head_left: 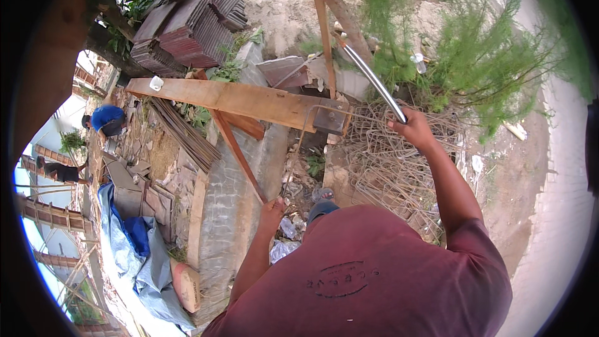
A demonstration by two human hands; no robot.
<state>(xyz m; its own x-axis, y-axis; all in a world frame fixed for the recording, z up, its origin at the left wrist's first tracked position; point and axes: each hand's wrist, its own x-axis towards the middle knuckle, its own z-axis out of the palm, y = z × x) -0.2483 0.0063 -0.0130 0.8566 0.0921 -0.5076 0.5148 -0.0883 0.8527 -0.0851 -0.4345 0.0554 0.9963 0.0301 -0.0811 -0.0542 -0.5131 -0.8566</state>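
My right hand (412,130) is closed around the lower end of a silver metal bar (376,81), which slants up and left to a rusty tip. Down at the left, my left hand (271,212) grips a thin bent steel rod (302,139). The rod rises from my fingers to the near end of a long wooden plank (231,100) and turns right across a dark metal block (331,117) fixed there. Below my right hand lies a heap of bent steel rods (393,168). The bar and the block are apart.
A wooden brace (234,150) slopes from the plank toward my left hand. Behind are stacked corrugated sheets (193,37); a feathery green bush (449,75) stands right. Left lie long thin rods (181,131) and a blue tarp (137,243). Two people (107,118) are farther left.
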